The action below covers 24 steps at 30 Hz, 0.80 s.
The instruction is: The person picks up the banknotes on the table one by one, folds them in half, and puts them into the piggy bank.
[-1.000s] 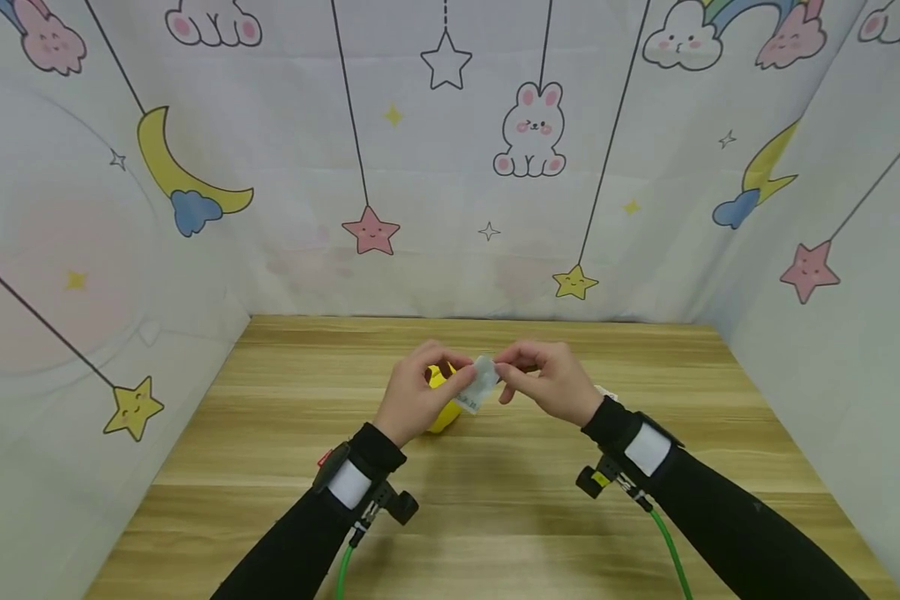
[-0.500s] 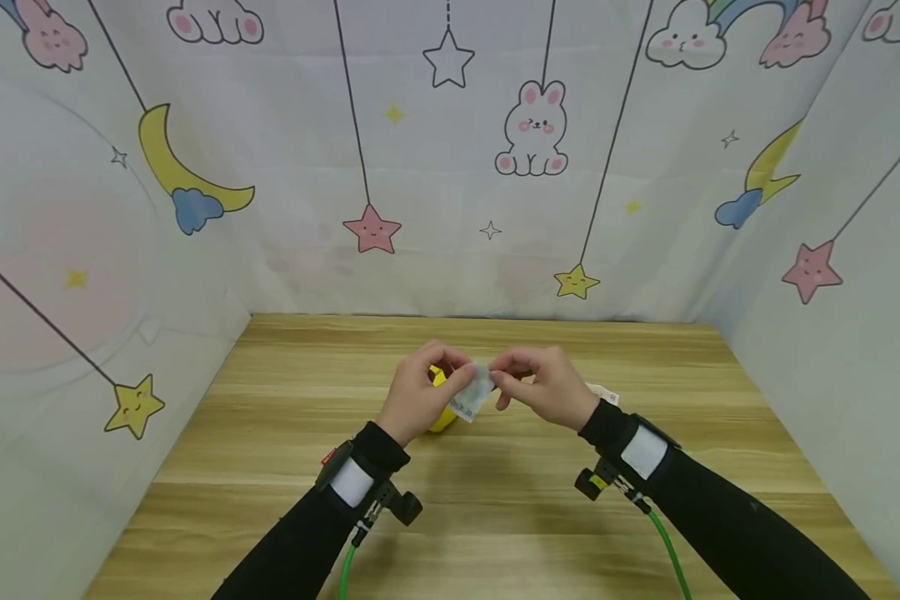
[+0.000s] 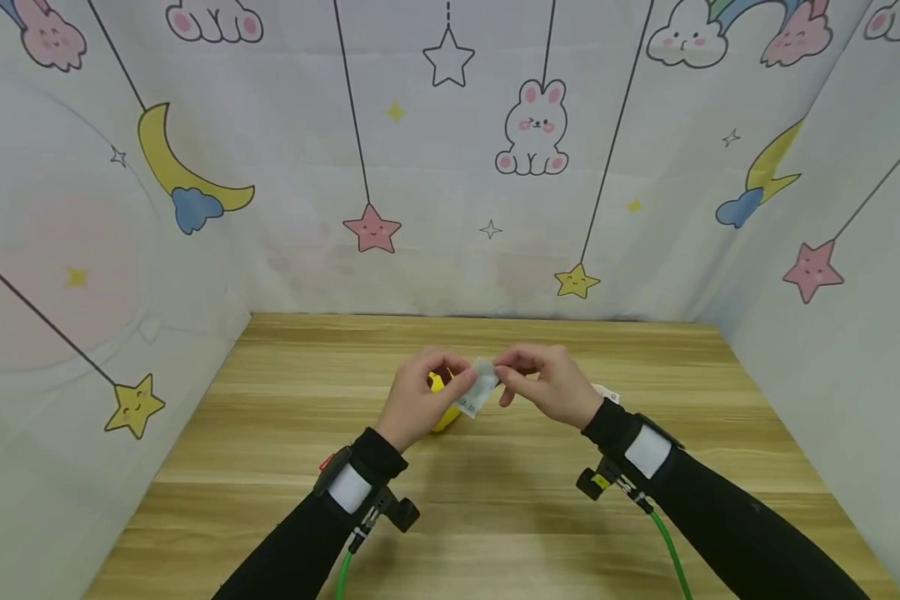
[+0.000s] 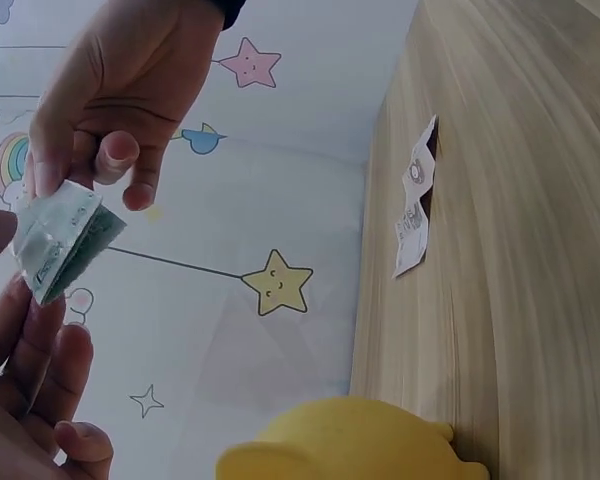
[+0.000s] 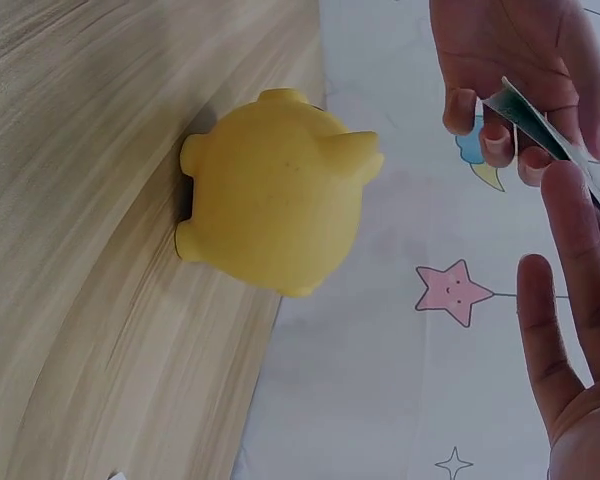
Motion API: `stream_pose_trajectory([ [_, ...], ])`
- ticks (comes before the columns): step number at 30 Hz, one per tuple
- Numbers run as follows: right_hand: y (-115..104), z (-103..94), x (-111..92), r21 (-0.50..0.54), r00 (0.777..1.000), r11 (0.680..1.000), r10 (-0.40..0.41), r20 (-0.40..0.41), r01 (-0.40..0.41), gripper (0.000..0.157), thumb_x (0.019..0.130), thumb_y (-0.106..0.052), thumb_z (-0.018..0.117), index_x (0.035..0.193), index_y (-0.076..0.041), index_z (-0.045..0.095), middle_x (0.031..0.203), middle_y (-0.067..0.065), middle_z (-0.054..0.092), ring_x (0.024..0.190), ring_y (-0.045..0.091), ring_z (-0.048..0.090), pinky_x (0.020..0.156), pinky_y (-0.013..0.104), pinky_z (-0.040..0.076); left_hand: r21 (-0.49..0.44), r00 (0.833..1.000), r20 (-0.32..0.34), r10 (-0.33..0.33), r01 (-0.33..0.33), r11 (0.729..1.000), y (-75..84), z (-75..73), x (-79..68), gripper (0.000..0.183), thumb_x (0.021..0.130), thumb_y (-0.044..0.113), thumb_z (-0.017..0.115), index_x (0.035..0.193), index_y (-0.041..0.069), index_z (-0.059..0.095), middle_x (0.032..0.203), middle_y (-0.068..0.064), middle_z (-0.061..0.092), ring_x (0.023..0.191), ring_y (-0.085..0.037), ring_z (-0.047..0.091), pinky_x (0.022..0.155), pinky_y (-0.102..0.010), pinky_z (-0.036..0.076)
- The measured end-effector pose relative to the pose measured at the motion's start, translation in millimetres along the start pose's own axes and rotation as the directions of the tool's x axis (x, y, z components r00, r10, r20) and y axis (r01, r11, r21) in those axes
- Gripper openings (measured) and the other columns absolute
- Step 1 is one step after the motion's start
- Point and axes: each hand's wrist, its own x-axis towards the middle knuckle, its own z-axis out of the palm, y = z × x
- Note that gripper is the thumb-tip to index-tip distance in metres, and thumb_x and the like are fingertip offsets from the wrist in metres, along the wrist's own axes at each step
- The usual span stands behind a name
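Note:
Above the table, both hands hold a small folded greenish banknote [image 3: 477,390] between them. My left hand [image 3: 416,400] pinches its left side between thumb and fingers. At the opposite edge, the thumb and fingertips of my right hand [image 3: 551,387] pinch it too. The left wrist view shows the banknote [image 4: 65,235] doubled over, with a gap between its layers. A yellow piggy bank [image 5: 270,200] stands on the table beyond the left hand, which partly covers it in the head view.
Another creased paper note [image 4: 415,210], pale with print, lies on the wooden table [image 3: 487,517] behind the right wrist. A white cloth printed with stars and rabbits [image 3: 450,167] encloses the table at the back and sides.
Both hands dipped slightly with the banknote, then rose a little and shifted right again. Their pinch on it stays. The piggy bank and the other note have not moved.

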Motion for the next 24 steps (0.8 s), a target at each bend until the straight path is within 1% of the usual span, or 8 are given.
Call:
stream_pose_trajectory([
  [2,0.4,-1.0,-0.3,0.006,1.000,1.000,0.011,-0.008,-0.011,0.011,0.091,0.004,0.056,0.098,-0.003,0.062,0.078,-0.003,0.062,0.063,0.019,0.062,0.042,0.027,0.031,0.000,1.000,0.008,0.005,-0.005,1.000,-1.2,0.0,-1.3,0.005,0.092,0.030,0.063,0.093,0.026,0.062,0.087,0.011,0.054,0.075,-0.010,0.048,0.061,-0.032,0.036],
  [6,0.4,-2.2,0.0,0.010,1.000,1.000,0.006,-0.009,-0.006,0.011,0.091,0.004,0.056,0.098,-0.002,0.062,0.079,-0.001,0.062,0.063,0.019,0.062,0.041,0.027,0.030,-0.011,0.999,0.017,0.027,-0.027,1.000,-3.3,0.7,-1.5,0.006,0.093,0.031,0.061,0.094,0.025,0.061,0.087,0.011,0.054,0.075,-0.011,0.048,0.059,-0.031,0.036],
  [9,0.2,-3.3,-0.1,0.018,1.000,1.000,0.009,-0.008,-0.008,0.011,0.091,0.004,0.055,0.098,-0.002,0.062,0.081,0.001,0.063,0.063,0.020,0.062,0.041,0.027,0.031,-0.013,1.000,0.023,0.016,-0.015,1.000,-3.8,0.9,-2.7,0.006,0.093,0.032,0.062,0.095,0.026,0.061,0.087,0.011,0.054,0.075,-0.011,0.048,0.060,-0.033,0.037],
  [13,0.2,-5.5,-1.7,0.023,0.999,1.000,0.022,-0.024,-0.021,0.012,0.092,0.004,0.055,0.099,-0.001,0.062,0.081,0.002,0.063,0.063,0.020,0.062,0.042,0.027,0.030,-0.005,0.999,0.037,-0.015,0.015,1.000,-4.4,0.4,-6.0,0.005,0.092,0.032,0.063,0.093,0.028,0.062,0.087,0.011,0.055,0.074,-0.010,0.049,0.062,-0.033,0.038],
  [16,0.5,-6.8,-2.6,0.020,0.999,1.000,0.023,-0.038,-0.022,0.012,0.092,0.004,0.055,0.100,-0.002,0.062,0.080,0.000,0.062,0.063,0.020,0.062,0.041,0.027,0.028,0.010,0.999,0.047,-0.014,0.013,1.000,-4.8,0.2,-7.7,0.007,0.092,0.032,0.063,0.091,0.026,0.062,0.088,0.012,0.055,0.076,-0.009,0.049,0.061,-0.033,0.037],
  [19,1.0,-7.5,-2.6,0.022,0.999,1.000,0.018,-0.036,-0.017,0.012,0.092,0.004,0.054,0.100,-0.002,0.062,0.080,-0.001,0.063,0.063,0.020,0.062,0.041,0.028,0.028,0.019,0.999,0.050,-0.004,0.003,1.000,-4.8,0.5,-8.3,0.007,0.093,0.031,0.061,0.092,0.024,0.061,0.088,0.012,0.054,0.077,-0.009,0.048,0.062,-0.032,0.036],
  [22,1.0,-8.2,-2.6,0.029,0.999,0.999,0.017,-0.031,-0.016,0.012,0.092,0.004,0.054,0.100,-0.001,0.062,0.081,0.000,0.063,0.063,0.020,0.062,0.042,0.027,0.030,0.023,0.999,0.049,-0.007,0.005,1.000,-5.2,1.4,-9.0,0.006,0.093,0.031,0.062,0.092,0.025,0.061,0.087,0.013,0.054,0.075,-0.009,0.048,0.061,-0.032,0.037],
  [24,0.9,-9.2,-3.1,0.038,0.999,0.999,0.023,-0.034,-0.022,0.012,0.092,0.004,0.054,0.100,-0.001,0.062,0.081,0.001,0.062,0.063,0.021,0.062,0.045,0.027,0.036,0.026,0.999,0.049,-0.012,0.011,1.000,-5.4,1.8,-9.9,0.007,0.092,0.033,0.063,0.091,0.027,0.061,0.086,0.013,0.054,0.074,-0.008,0.048,0.060,-0.031,0.038],
])
